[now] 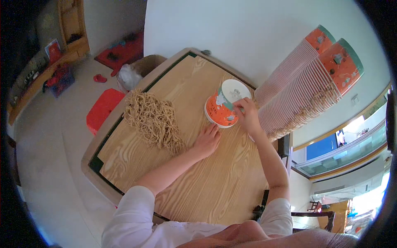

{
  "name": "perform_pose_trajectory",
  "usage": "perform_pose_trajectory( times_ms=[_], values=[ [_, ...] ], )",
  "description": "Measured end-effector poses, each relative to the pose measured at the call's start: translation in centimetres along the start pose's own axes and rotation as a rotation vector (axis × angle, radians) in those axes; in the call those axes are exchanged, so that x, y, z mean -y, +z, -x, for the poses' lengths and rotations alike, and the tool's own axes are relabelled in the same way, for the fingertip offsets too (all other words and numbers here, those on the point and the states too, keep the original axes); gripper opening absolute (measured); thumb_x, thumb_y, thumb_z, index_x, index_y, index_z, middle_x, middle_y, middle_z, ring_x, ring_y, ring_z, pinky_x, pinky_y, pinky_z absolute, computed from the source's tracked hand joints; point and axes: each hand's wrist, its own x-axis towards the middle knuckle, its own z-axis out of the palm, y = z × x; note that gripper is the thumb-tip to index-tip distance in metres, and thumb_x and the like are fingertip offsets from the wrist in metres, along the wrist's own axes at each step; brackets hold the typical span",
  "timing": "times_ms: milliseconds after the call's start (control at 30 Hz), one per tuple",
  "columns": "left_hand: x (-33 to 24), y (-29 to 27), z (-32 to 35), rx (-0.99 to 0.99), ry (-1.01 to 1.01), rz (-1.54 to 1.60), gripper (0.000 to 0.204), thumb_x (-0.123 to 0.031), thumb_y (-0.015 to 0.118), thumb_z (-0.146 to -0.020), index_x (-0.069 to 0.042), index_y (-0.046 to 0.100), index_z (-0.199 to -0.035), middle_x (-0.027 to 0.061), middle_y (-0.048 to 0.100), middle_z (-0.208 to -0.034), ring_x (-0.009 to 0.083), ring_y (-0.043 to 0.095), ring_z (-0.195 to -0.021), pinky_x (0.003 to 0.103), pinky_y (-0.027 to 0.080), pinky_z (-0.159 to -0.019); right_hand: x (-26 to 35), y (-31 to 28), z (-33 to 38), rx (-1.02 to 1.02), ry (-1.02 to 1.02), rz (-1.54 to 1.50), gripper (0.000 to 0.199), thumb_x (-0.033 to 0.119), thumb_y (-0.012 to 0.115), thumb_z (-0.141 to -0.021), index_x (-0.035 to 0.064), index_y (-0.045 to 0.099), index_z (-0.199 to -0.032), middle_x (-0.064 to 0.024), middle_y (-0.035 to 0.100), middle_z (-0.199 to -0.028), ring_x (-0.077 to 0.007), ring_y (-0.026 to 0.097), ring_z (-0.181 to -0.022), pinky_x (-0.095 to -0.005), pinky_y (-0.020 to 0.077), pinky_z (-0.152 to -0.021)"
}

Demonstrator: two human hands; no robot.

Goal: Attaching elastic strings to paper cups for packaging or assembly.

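Observation:
An orange and green paper bucket [222,108] stands upside down on the wooden table, its white rim down and its white round base facing up. A small grey patch, too unclear to identify, shows on the base. My right hand [247,113] is at the bucket's right side with thumb and fingers pinched together; whatever lies between them is hidden. Beside the lower rim, my left hand [208,140] rests low with its fingers stretched out and their tips at the rim. To its left lies a tangled heap of tan string-like strands [155,122].
Two tall leaning stacks of nested paper buckets [289,93] stand by the wall at the right, with tan strands [304,115] along the nearer one. Left of the table are a red stool [103,109] and a cardboard box [151,64] with a white bag [129,77].

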Motion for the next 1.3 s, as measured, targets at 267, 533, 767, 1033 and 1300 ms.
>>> perform_pose_trajectory(
  times_ms=[267,533,767,1033,1300],
  values=[
    [-0.6,-2.1,-1.5,0.127,-0.04,-0.098,0.04,-0.035,0.054,-0.086,-0.006,0.056,-0.114,0.0149,0.041,-0.135,0.0293,0.04,-0.119,0.052,0.034,-0.097,0.2,-0.9,-1.0,-0.026,0.015,-0.162,0.012,0.001,0.064,-0.076,0.0022,0.06,-0.087,-0.012,0.057,-0.084,-0.0284,0.058,-0.079,-0.0363,0.0481,-0.072],
    [0.0,-1.6,-1.9,0.106,-0.05,-0.069,0.041,-0.035,0.061,-0.082,-0.007,0.058,-0.112,0.013,0.041,-0.134,0.0278,0.041,-0.117,0.049,0.037,-0.093,-0.2,-1.8,-2.3,-0.075,-0.001,-0.155,0.012,0.0,0.064,-0.077,0.0011,0.06,-0.088,-0.012,0.057,-0.083,-0.0262,0.059,-0.077,-0.0346,0.0482,-0.07],
    [0.7,-1.4,-2.2,0.118,-0.111,-0.045,0.045,-0.036,0.062,-0.081,-0.006,0.057,-0.115,0.011,0.042,-0.13,0.0284,0.04,-0.119,0.051,0.036,-0.095,-1.1,-2.8,-4.1,-0.15,-0.002,-0.102,0.011,0.002,0.063,-0.079,0.0006,0.06,-0.089,-0.0111,0.058,-0.083,-0.0225,0.059,-0.077,-0.0324,0.049,-0.069],
    [0.1,-4.7,-0.6,0.206,-0.106,-0.022,0.049,-0.035,0.058,-0.086,-0.008,0.05,-0.127,0.0165,0.035,-0.139,0.038,0.038,-0.124,0.058,0.032,-0.099,5.0,-12.9,-5.1,-0.453,-0.016,-0.357,0.013,0.005,0.058,-0.089,0.0016,0.06,-0.101,-0.0028,0.059,-0.092,-0.0112,0.055,-0.088,-0.0262,0.0444,-0.081],
    [0.5,-11.9,5.6,-0.316,-0.572,1.086,0.041,-0.023,0.055,-0.09,-0.001,0.047,-0.124,0.0171,0.053,-0.115,0.0281,0.05,-0.111,0.038,0.041,-0.093,7.6,-10.8,8.5,-0.448,0.437,-1.252,0.012,0.015,0.057,-0.09,0.0046,0.057,-0.094,-0.0065,0.06,-0.099,-0.0172,0.055,-0.096,-0.0326,0.0421,-0.09]
  ],
)
